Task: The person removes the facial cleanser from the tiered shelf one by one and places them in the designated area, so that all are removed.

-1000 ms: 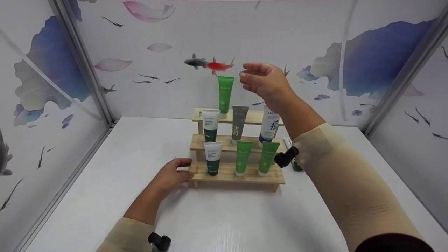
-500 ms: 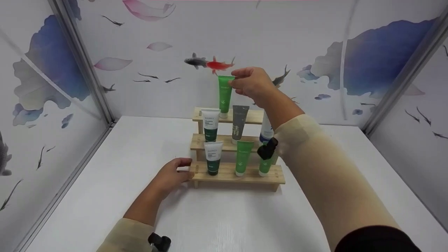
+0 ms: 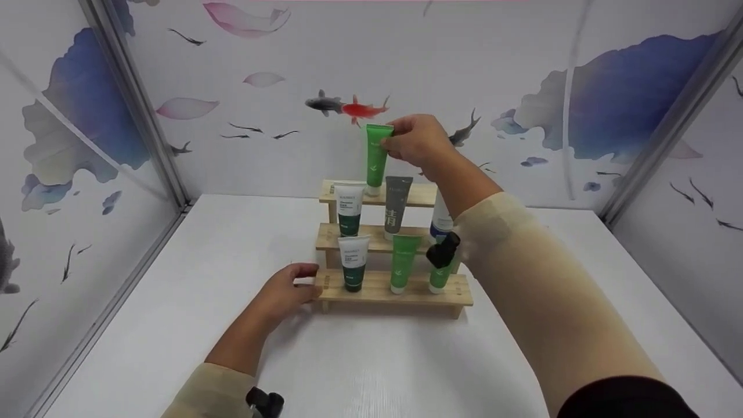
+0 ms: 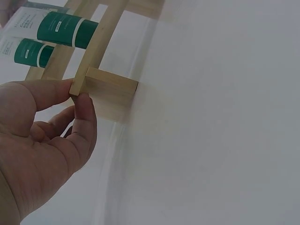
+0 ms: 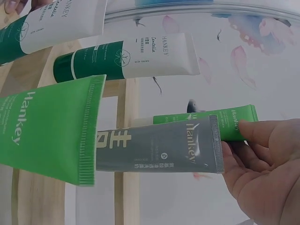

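My right hand (image 3: 419, 142) pinches the upper end of a green squeeze tube (image 3: 376, 159), which stands upright on the top tier of a wooden three-tier display stand (image 3: 374, 296). In the right wrist view, the thumb lies over that tube's flat end, partly behind a grey tube (image 5: 154, 147). My left hand (image 3: 287, 293) grips the left end of the stand's lowest board. From the left wrist, the thumb and fingers are seen pinching the board's end (image 4: 79, 86). The middle tier also holds a white-and-green tube (image 3: 349, 209) and a white-and-blue tube (image 3: 442, 215), partly covered by the right arm.
On the lowest tier stand another white-and-green tube (image 3: 353, 264) and two green tubes, one in the middle (image 3: 404, 264) and one (image 3: 439, 280) partly behind the right wrist camera. The stand sits on a white table (image 3: 232, 232) with printed panels (image 3: 493, 52) behind and at both sides.
My right hand has come left and down from beside the top green tube and taken hold of its upper end. The tube has shifted slightly right. The left hand stays put on the stand.
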The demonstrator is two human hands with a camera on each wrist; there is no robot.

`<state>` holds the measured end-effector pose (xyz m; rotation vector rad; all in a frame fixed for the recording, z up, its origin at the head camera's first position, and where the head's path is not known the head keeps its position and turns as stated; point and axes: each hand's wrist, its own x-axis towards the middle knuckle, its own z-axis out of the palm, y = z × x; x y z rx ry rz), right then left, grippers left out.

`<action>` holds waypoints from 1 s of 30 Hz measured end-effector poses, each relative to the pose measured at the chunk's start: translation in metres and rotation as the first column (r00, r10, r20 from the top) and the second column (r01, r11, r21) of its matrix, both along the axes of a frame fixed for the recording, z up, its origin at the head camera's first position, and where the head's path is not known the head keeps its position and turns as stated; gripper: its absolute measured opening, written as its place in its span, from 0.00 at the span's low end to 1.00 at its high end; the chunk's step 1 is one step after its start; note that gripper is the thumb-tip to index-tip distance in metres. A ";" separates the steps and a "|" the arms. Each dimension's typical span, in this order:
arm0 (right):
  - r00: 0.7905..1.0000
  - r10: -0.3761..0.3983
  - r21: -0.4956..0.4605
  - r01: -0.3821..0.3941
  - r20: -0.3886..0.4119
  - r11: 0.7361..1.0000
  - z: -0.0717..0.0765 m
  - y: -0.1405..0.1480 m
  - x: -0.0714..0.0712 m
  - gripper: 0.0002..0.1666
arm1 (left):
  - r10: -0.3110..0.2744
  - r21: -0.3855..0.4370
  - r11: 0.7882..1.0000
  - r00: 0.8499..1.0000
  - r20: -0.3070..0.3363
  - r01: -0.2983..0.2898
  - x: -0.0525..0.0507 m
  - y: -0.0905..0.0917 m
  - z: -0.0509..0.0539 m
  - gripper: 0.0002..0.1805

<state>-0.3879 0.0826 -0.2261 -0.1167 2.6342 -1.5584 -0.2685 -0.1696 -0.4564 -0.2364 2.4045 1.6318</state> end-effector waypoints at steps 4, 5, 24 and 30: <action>0.999 0.007 -0.052 -0.009 -0.036 0.999 0.002 0.007 0.001 0.20 | -0.003 0.011 1.000 1.000 -0.015 0.004 0.001 -0.001 -0.001 0.31; 0.999 0.007 -0.068 -0.011 -0.048 0.998 0.003 0.008 0.001 0.21 | -0.004 0.013 1.000 1.000 -0.017 0.004 0.001 -0.001 -0.001 0.31; 0.986 -0.088 -0.419 0.020 -0.142 0.908 0.013 0.091 0.012 0.26 | -0.008 -0.018 1.000 1.000 -0.013 0.007 0.001 0.000 0.001 0.31; 0.979 -0.141 -0.563 0.036 -0.144 0.826 0.003 0.134 0.016 0.29 | 0.003 -0.026 1.000 1.000 -0.006 -0.004 0.001 0.000 0.000 0.31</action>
